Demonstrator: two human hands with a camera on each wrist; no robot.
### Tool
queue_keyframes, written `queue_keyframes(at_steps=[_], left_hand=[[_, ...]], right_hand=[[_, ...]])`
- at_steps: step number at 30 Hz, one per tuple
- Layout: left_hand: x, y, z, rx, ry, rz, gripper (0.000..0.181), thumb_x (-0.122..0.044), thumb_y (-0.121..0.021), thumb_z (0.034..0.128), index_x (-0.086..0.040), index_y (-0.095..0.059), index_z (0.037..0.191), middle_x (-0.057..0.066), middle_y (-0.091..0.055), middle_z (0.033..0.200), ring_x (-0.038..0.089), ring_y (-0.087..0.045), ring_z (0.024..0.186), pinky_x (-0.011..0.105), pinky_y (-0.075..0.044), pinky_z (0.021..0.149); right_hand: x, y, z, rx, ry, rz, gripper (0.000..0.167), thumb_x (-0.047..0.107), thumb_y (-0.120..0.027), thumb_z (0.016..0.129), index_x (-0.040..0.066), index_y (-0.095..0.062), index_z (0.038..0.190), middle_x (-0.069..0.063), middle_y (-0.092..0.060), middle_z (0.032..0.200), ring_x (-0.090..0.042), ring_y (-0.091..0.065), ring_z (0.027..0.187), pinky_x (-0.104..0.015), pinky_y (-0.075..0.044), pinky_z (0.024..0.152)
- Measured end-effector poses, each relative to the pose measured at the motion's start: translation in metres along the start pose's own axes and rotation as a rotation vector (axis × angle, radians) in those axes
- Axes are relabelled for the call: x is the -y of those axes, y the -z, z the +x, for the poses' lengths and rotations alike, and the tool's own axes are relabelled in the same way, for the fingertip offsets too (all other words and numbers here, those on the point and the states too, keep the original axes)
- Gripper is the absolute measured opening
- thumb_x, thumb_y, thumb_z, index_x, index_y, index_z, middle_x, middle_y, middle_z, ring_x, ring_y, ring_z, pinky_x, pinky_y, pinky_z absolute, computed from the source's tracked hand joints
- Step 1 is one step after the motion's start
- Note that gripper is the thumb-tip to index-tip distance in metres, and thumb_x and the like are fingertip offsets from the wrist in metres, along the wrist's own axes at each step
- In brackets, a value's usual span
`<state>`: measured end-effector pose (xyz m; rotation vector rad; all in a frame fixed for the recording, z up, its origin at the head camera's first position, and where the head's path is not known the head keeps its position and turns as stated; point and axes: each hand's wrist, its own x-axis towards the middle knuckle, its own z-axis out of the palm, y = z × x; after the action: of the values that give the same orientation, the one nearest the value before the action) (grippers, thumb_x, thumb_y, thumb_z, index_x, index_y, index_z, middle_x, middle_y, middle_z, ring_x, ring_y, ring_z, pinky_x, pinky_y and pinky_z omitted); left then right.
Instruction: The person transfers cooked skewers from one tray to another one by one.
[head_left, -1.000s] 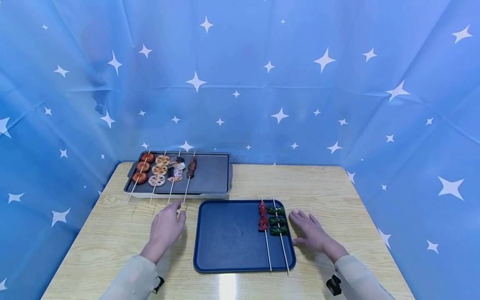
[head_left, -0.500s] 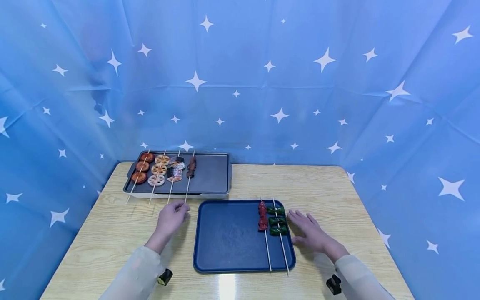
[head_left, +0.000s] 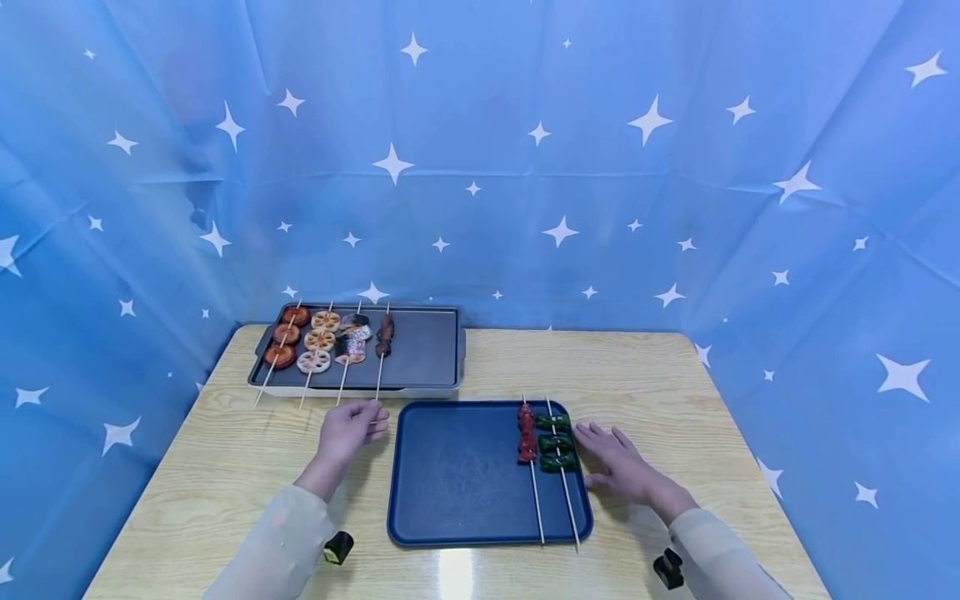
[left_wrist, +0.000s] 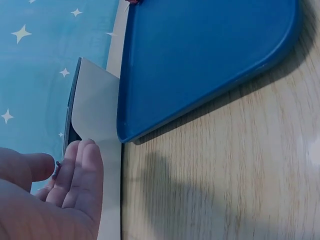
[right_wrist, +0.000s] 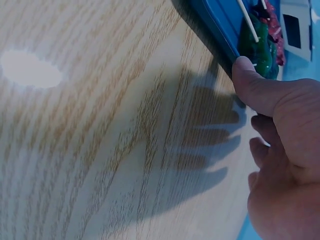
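Note:
My left hand (head_left: 349, 430) pinches the bare stick end of a brown meat skewer (head_left: 385, 335) at the front edge of the dark griddle (head_left: 423, 350). In the left wrist view its thumb (left_wrist: 41, 167) meets the index finger while the other fingers extend. My right hand (head_left: 621, 468) rests against the right edge of the blue tray (head_left: 457, 475), thumb on the rim in the right wrist view. On that tray lie a red meat skewer (head_left: 527, 437) and a green pepper skewer (head_left: 556, 443), side by side.
Left of the brown skewer on the griddle lie a fish-like skewer (head_left: 351, 343) with dark skin, a lotus root skewer (head_left: 314, 360) and a skewer of reddish-brown round slices (head_left: 280, 356). A star-patterned blue curtain (head_left: 480, 208) surrounds the wooden table (head_left: 600, 367).
My left hand has closed its fingers on the brown skewer's stick, and the stick's near end has shifted slightly right. The right hand stays at the tray's edge.

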<state>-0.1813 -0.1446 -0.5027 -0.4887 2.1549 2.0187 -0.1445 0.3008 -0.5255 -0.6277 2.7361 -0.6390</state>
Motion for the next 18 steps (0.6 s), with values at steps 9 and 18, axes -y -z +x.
queue_keyframes(at_steps=[9, 18], left_hand=[[0.0020, 0.0012, 0.0048, 0.023, 0.046, -0.087, 0.036, -0.010, -0.052, 0.1000, 0.014, -0.054, 0.127, 0.005, -0.074, 0.090, 0.006, -0.070, 0.075, 0.023, -0.061, 0.076], [0.0020, 0.0003, 0.0085, 0.057, 0.061, -0.134, 0.039, -0.012, -0.052, 0.0999, 0.013, -0.053, 0.130, 0.004, -0.074, 0.089, 0.007, -0.070, 0.076, 0.023, -0.061, 0.078]], right_hand=[[0.0011, 0.0007, 0.0017, -0.017, 0.013, -0.015, 0.076, 0.019, -0.072, 0.084, -0.002, -0.036, 0.148, -0.025, -0.035, 0.153, -0.048, -0.027, 0.142, -0.067, -0.008, 0.116], [0.0016, 0.0014, 0.0024, -0.013, 0.022, -0.030, 0.077, 0.021, -0.073, 0.083, -0.002, -0.037, 0.147, -0.025, -0.036, 0.152, -0.048, -0.028, 0.142, -0.068, -0.009, 0.115]])
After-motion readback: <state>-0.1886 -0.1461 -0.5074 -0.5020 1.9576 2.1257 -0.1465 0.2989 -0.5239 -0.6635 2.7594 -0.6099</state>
